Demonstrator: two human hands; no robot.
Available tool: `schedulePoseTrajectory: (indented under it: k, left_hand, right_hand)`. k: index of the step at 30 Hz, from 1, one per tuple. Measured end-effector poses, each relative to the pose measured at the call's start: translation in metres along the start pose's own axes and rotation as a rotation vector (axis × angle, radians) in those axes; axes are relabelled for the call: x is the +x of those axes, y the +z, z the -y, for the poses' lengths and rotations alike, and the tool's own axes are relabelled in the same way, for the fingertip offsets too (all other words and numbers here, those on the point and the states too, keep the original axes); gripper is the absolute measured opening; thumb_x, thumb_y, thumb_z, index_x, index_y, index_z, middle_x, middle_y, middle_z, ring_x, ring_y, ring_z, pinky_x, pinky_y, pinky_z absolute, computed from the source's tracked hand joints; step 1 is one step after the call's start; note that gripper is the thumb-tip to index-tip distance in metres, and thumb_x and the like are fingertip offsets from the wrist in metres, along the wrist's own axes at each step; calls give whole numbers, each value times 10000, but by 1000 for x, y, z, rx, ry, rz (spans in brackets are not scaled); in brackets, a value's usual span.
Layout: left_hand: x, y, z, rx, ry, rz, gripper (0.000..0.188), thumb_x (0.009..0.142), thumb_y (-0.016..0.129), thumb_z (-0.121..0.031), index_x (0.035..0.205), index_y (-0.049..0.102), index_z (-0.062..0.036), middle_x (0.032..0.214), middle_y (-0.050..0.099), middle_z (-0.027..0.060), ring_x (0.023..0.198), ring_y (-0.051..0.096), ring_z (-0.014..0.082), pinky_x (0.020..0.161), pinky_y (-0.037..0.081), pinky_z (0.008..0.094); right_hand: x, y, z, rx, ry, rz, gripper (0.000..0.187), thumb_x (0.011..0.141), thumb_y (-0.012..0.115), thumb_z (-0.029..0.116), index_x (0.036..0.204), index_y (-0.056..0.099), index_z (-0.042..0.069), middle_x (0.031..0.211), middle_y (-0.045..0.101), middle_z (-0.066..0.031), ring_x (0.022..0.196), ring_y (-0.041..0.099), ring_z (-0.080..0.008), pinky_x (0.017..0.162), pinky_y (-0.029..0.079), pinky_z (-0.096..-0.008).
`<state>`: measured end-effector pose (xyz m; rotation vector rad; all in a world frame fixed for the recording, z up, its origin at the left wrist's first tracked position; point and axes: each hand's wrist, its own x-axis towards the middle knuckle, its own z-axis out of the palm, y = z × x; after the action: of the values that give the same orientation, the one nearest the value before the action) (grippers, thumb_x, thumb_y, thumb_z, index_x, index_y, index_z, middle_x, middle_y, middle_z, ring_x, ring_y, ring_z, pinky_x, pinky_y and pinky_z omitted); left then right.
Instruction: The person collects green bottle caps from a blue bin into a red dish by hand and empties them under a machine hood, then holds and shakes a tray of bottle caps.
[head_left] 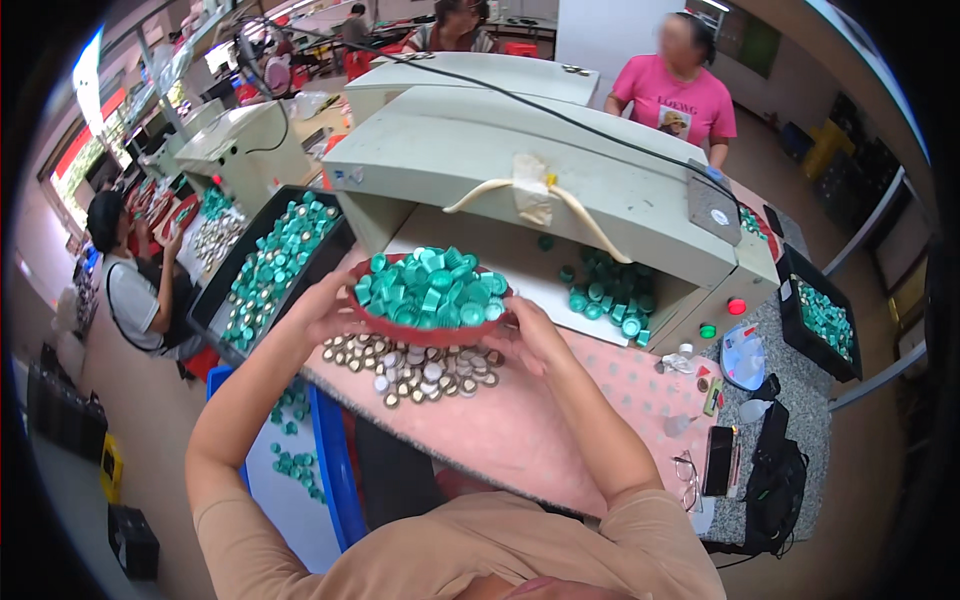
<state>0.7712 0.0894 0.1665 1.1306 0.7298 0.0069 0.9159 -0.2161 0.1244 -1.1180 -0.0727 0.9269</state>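
Note:
A shallow red bowl [425, 334] heaped with green ribbed caps [430, 288] is held up between my two hands, over the pink-covered bench. My left hand [334, 308] grips its left rim, and my right hand [524, 334] is at the right rim, fingers partly tucked behind the bowl. Below and just in front of the bowl lies a loose pile of small round pieces [430, 374], pale and brown-rimmed. More green caps [610, 290] are heaped inside the open-fronted machine [545, 180] beyond my right hand.
A black crate [207, 318] of caps stands left; another black tray [856, 368] is far right. A blue-rimmed bin [337, 470] with caps sits beside my left arm. Glasses [686, 482], a phone [718, 462] and a black bag [780, 480] lie right. Co-workers are at other benches.

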Motion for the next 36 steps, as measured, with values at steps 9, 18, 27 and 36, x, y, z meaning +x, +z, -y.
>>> schedulePoseTrajectory:
  k: [9,18,27,36]
  left_hand:
    - [124,48,-46,-99,-102,154,395,957,556,-425,1209,461,-135,1166,563,210,1036,602,358,859,561,526]
    - [121,72,-26,-178,63,118,354,956,564,-398,1169,494,-124,1096,564,157,1012,584,328,785,563,516]
    - [67,92,-33,-191,107,89,418,939,633,-459,1161,497,-131,1169,515,147,1011,568,316,751,579,479]
    - [-1,42,-21,-220,112,107,386,909,665,-455,1128,568,-151,1204,529,94,1078,538,283,917,498,544]
  right_hand:
    - [68,-46,61,181,-38,-28,309,1030,403,208,1171,432,-66,1044,538,-208,806,570,-249,906,588,-518]
    - [45,-52,58,192,-103,-54,294,998,451,199,1204,409,-7,1118,516,-195,873,572,-272,887,592,-504]
    - [13,-44,53,272,-166,-46,265,977,498,182,1174,407,29,1118,519,-180,852,575,-260,886,592,-502]
    - [-24,-12,30,209,-165,96,360,976,538,225,1298,457,87,1211,504,-131,949,561,-282,923,560,-504]
